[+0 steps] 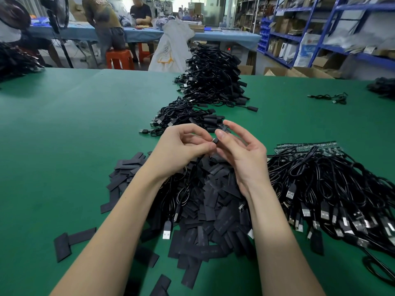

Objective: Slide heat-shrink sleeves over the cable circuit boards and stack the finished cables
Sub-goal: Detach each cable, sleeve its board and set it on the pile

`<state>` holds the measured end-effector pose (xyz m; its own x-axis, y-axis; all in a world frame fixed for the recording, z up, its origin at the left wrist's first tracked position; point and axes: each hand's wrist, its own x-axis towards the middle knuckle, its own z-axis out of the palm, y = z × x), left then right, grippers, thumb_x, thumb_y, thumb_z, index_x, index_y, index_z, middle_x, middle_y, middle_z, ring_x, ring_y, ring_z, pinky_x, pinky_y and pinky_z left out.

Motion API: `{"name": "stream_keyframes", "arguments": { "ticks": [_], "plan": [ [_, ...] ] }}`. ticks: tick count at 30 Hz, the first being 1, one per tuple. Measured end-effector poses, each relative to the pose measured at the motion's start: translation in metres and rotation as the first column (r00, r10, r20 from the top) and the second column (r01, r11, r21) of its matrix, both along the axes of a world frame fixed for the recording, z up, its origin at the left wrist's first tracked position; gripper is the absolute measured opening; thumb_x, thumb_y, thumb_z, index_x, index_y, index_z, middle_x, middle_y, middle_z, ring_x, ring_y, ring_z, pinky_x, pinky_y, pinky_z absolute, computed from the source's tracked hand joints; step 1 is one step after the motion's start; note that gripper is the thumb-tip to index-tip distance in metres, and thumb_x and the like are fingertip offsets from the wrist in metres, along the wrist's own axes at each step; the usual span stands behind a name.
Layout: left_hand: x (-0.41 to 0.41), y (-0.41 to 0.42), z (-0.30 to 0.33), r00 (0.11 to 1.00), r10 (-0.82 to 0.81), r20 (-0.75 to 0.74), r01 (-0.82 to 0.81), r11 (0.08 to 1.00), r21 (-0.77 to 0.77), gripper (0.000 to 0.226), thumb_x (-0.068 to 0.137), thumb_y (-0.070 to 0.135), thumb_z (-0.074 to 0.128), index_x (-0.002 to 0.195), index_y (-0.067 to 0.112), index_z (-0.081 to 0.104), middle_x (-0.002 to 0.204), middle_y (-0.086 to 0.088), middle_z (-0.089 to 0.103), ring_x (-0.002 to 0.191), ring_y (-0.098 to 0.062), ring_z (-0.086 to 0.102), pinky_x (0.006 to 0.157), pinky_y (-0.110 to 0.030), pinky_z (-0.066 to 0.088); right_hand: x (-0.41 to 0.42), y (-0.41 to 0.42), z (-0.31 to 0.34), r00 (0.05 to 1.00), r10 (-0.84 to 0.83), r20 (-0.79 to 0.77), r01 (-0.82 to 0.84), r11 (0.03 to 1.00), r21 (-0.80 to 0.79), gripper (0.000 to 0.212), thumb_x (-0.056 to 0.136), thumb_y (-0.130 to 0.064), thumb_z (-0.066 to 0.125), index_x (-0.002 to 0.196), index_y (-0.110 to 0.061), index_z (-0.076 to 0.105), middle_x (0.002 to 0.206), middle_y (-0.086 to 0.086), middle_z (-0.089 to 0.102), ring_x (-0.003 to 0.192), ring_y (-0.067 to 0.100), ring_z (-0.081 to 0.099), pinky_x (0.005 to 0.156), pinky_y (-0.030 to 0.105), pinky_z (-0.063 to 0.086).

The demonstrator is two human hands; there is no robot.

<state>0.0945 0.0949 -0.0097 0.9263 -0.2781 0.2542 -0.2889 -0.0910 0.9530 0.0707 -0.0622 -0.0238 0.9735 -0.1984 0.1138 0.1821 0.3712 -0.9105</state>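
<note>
Above the loose sleeve pile (pixel 205 201) I see my left hand (pixel 181 146) and right hand (pixel 241 150) pinching one small black sleeve (pixel 215 140) between fingertips, axis unclear; unfinished cables (pixel 333 189) lie right on the surface (pixel 74 124).

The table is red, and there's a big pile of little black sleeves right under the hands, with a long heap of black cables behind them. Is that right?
Not quite: the table is green, not red, as the head view shows. The rest holds: the pile of little black sleeves lies right under the hands, and a long heap of black cables sits behind them.
</note>
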Motion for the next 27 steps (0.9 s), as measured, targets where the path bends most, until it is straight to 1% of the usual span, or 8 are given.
{"name": "stream_keyframes", "arguments": {
  "ticks": [3,6,11,16,19,22,25,27],
  "plan": [
    [0.000,-0.001,-0.001,1.000,-0.003,0.005,0.003,1.000,-0.023,0.011,0.082,0.000,0.079,0.089,0.003,0.071,0.078,-0.014,0.077,0.074,-0.023,0.073,0.079,-0.030,0.059,0.000,0.000,-0.001,1.000,0.004,-0.006,-0.004,1.000,0.015,0.025,0.084,-0.008,0.080,0.105,-0.022,0.079,0.088,0.002,0.078,0.082,0.016,0.074,0.075,0.027,0.061],
    [0.000,-0.002,-0.001,1.000,0.006,0.003,-0.006,0.999,-0.036,0.014,0.082,0.000,0.080,0.092,-0.002,0.070,0.078,-0.016,0.077,0.075,-0.024,0.073,0.080,-0.032,0.059,0.001,-0.001,-0.001,1.000,0.004,-0.009,-0.003,0.999,0.044,0.024,0.084,-0.006,0.080,0.102,-0.021,0.079,0.087,0.002,0.078,0.081,0.013,0.074,0.072,0.022,0.059],
    [0.001,-0.002,0.000,1.000,0.006,0.000,-0.006,0.999,-0.040,0.014,0.082,0.001,0.081,0.091,0.001,0.070,0.077,-0.014,0.077,0.072,-0.021,0.073,0.075,-0.025,0.058,0.001,-0.001,0.000,0.999,0.030,-0.018,-0.027,0.989,0.144,0.022,0.083,-0.002,0.079,0.091,-0.022,0.082,0.085,0.001,0.077,0.082,0.012,0.074,0.074,0.022,0.058],
    [0.000,-0.003,0.001,1.000,0.016,0.002,-0.016,1.000,-0.005,0.014,0.082,0.006,0.081,0.093,0.005,0.072,0.081,-0.013,0.077,0.075,-0.022,0.073,0.080,-0.031,0.060,0.002,0.000,-0.001,0.999,0.009,-0.036,-0.002,0.983,0.182,0.022,0.083,0.001,0.078,0.094,-0.019,0.081,0.086,0.003,0.077,0.082,0.012,0.074,0.073,0.022,0.059],
    [0.001,0.002,0.004,0.999,0.012,-0.037,-0.004,0.981,0.194,0.020,0.082,0.024,0.084,0.097,0.018,0.073,0.088,-0.003,0.078,0.084,-0.028,0.073,0.087,-0.045,0.057,0.002,0.000,-0.002,0.998,-0.022,-0.062,0.035,0.977,0.210,0.022,0.084,0.001,0.078,0.101,-0.014,0.077,0.088,0.003,0.078,0.083,0.012,0.074,0.074,0.022,0.059],
    [0.002,0.007,0.004,0.998,-0.046,-0.032,0.055,0.913,0.404,0.013,0.086,0.036,0.080,0.089,0.025,0.075,0.078,0.005,0.074,0.070,-0.011,0.062,0.076,-0.032,0.051,0.002,-0.004,-0.001,0.993,-0.073,-0.091,0.093,0.964,0.248,0.021,0.083,0.000,0.079,0.100,-0.013,0.077,0.087,0.003,0.078,0.082,0.011,0.073,0.073,0.022,0.059],
    [0.001,0.003,0.005,0.998,-0.069,-0.003,0.063,0.896,0.440,0.016,0.094,0.034,0.071,0.083,0.024,0.076,0.077,0.000,0.074,0.062,-0.008,0.053,0.064,-0.024,0.042,0.002,-0.007,-0.001,0.990,-0.096,-0.107,0.119,0.965,0.235,0.022,0.084,-0.004,0.079,0.104,-0.013,0.076,0.091,0.004,0.078,0.078,0.011,0.072,0.071,0.022,0.059],
    [-0.001,-0.005,0.006,0.998,-0.055,0.023,0.041,0.911,0.410,0.017,0.096,0.030,0.067,0.084,0.021,0.075,0.078,-0.005,0.074,0.063,-0.012,0.055,0.067,-0.029,0.046,0.002,-0.010,0.000,0.990,-0.090,-0.107,0.112,0.970,0.215,0.027,0.088,-0.013,0.078,0.114,-0.017,0.073,0.101,0.007,0.078,0.081,0.013,0.073,0.071,0.024,0.059]
  ]
}}
